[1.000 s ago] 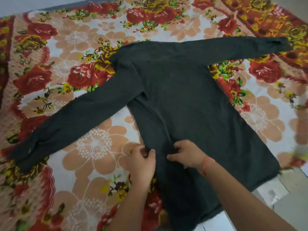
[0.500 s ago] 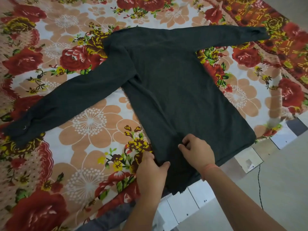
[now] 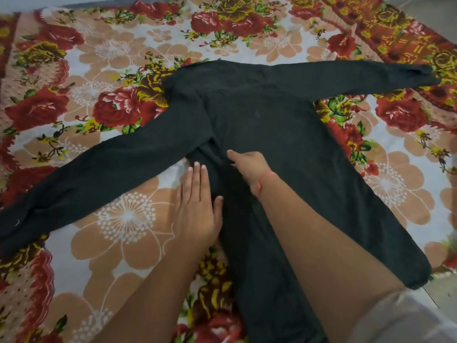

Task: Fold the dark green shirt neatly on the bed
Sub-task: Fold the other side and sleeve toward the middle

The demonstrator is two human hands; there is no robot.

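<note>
The dark green long-sleeved shirt [image 3: 279,134] lies spread on the bed, both sleeves stretched outward, its left side folded inward along the body. My left hand [image 3: 197,206] lies flat with straight fingers at the shirt's left folded edge, the thumb touching the cloth. Near the left armpit, my right hand [image 3: 247,164] rests on the folded cloth; its fingers curl down into the fabric and are partly hidden. A red thread circles the right wrist.
A floral bedsheet [image 3: 123,219] with red roses and peach flowers covers the bed. The bed's edge and a strip of grey floor [image 3: 442,290] show at the lower right. The left sleeve [image 3: 86,181] reaches the frame's left edge.
Both hands moved up from the hem toward the left armpit. My left hand opened flat against the folded edge. The camera tilted back over the bed.
</note>
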